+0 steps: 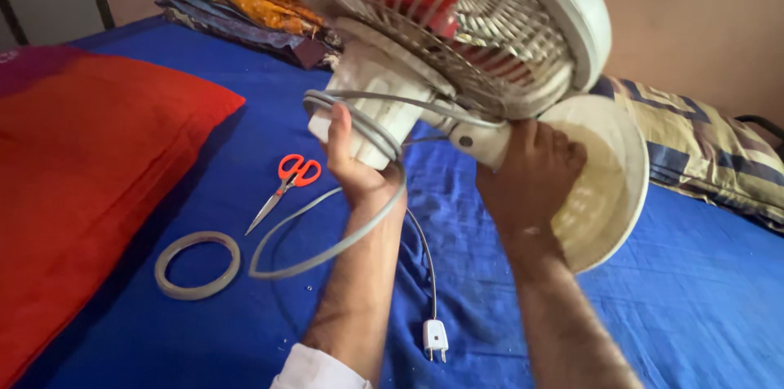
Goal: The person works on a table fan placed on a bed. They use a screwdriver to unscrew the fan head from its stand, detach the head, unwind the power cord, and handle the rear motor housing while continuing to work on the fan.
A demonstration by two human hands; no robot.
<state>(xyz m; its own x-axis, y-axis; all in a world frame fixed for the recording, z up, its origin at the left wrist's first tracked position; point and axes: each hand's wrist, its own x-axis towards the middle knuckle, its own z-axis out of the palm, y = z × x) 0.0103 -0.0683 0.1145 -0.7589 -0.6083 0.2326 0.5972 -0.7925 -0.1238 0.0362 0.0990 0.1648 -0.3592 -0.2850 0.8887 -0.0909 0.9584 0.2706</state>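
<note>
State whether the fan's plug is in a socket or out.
Out. The white plug lies loose on the blue sheet, pins bare, at the end of the grey cord.

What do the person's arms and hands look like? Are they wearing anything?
Both hands are bare: no gloves, rings or watch show. The left hand leads down a bare forearm to a white sleeve cuff at the bottom edge of the picture. The right hand has a bare, hairy forearm with no sleeve in sight. No markings can be seen on either arm.
</note>
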